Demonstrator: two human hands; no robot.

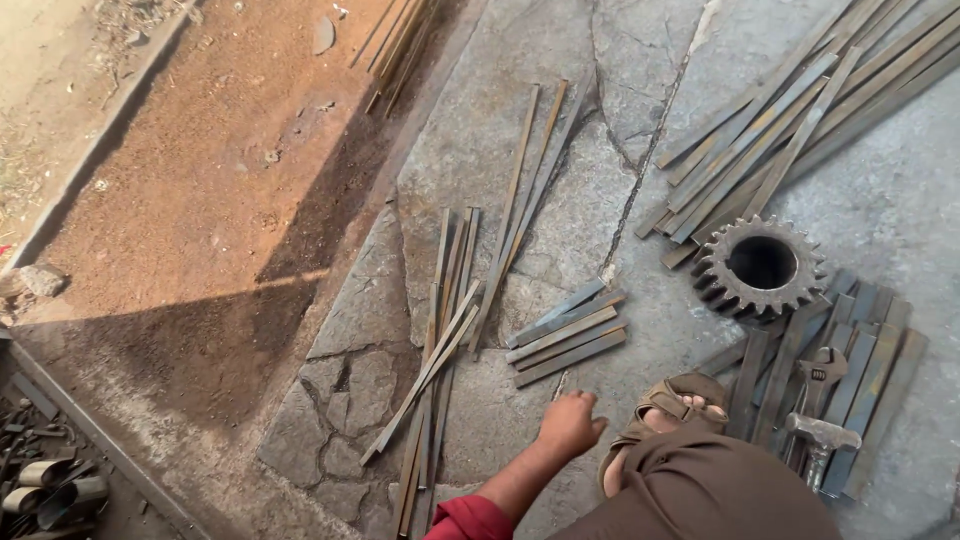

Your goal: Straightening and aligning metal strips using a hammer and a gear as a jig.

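My left hand (pixel 570 422), fingers loosely curled and empty, hovers over cracked grey stone floor (pixel 480 180), nearest the short flat grey steel strips (pixel 565 338) lying at twelve o'clock. My right hand is out of frame. Rough cut ends could nick skin. A toothed, rusty steel gear (pixel 760 266) sits at two o'clock near my sandalled foot (pixel 668 408).

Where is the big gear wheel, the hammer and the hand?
gear wheel (pixel 722 290): head view, on its toothed rim, left side.
hammer (pixel 822 433): head view, on its metal head.
left hand (pixel 570 424): head view, on the back of the hand.
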